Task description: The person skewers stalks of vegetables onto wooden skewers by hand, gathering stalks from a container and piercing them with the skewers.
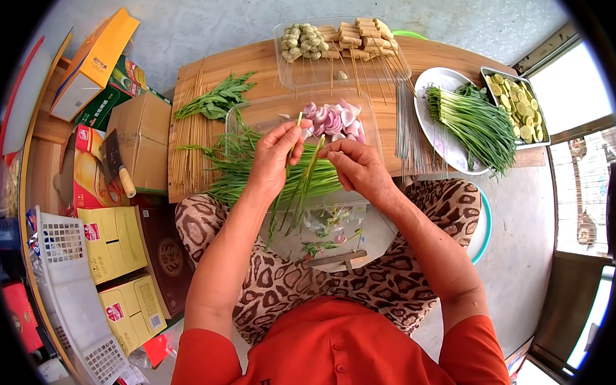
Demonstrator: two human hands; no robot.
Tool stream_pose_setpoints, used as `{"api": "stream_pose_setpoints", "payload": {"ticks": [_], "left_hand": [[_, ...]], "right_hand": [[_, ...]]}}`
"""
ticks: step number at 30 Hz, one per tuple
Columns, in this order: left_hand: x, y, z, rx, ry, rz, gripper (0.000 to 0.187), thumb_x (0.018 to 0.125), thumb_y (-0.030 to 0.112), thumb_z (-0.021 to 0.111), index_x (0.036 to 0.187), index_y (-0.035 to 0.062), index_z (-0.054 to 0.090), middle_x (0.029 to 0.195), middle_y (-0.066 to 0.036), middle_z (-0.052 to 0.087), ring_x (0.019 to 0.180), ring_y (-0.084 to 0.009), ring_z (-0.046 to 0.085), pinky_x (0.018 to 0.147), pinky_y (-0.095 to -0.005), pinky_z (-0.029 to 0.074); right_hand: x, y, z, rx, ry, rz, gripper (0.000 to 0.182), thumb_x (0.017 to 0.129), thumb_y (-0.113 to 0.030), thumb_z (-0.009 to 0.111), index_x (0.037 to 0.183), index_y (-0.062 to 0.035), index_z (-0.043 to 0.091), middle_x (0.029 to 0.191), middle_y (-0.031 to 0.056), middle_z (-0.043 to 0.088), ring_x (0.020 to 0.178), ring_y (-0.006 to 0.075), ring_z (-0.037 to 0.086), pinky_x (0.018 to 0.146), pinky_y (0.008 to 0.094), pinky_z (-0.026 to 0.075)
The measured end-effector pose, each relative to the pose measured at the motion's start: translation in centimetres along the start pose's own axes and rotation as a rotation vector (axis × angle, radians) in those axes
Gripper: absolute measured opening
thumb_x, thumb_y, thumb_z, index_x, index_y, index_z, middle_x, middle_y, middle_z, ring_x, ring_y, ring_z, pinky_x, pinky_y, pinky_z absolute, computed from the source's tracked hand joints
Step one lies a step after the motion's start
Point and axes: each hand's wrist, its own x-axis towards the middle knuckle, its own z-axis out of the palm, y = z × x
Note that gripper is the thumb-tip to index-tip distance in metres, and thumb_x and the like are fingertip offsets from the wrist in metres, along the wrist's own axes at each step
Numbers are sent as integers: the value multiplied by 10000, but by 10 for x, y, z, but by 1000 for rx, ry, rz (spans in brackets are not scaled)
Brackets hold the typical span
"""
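Note:
My left hand (275,154) is closed on a thin green chive stalk whose pale end sticks up past the fingertips. Beside it, my right hand (358,168) pinches the pale ends of a few chives (304,185), their leaves hanging down toward my lap. Under both hands lies a pile of loose chives (237,180) on a clear plastic tray (273,108). Pink onion pieces (336,120) are heaped on that tray, just beyond my hands. Whether a skewer is also between my fingers I cannot make out.
Wooden skewers (187,147) and leafy greens (220,98) lie at left. Behind stands a tray of skewered food (357,41). Metal skewers (410,131), a plate of chives (473,123) and a tray of slices (518,108) are at right. A cleaver (112,155) rests by boxes.

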Motion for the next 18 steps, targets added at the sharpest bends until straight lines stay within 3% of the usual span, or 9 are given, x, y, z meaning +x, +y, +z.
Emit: {"api": "stream_pose_setpoints", "payload": {"ticks": [9, 13, 18], "left_hand": [[0, 2, 1, 100, -17, 12, 275, 964, 216, 523, 1128, 18, 621, 732, 62, 461, 616, -35, 411, 519, -196, 293], [0, 1, 1, 151, -25, 31, 267, 964, 214, 522, 1116, 24, 631, 730, 63, 453, 617, -33, 408, 516, -194, 292], [-1, 0, 1, 196, -31, 37, 258, 962, 219, 525, 1100, 30, 634, 780, 49, 517, 642, -40, 448, 529, -198, 318]], "right_hand": [[-1, 1, 0, 3, -7, 9, 193, 965, -173, 499, 980, -23, 620, 549, -37, 448, 446, 43, 420, 430, 218, 338], [0, 2, 1, 4, -7, 4, 203, 973, -155, 472, 1028, -17, 610, 520, -49, 408, 420, 35, 353, 421, 202, 284], [0, 4, 1, 13, 7, -11, 193, 972, -152, 477, 1027, -22, 609, 535, -51, 415, 426, 35, 357, 422, 200, 284]]}}
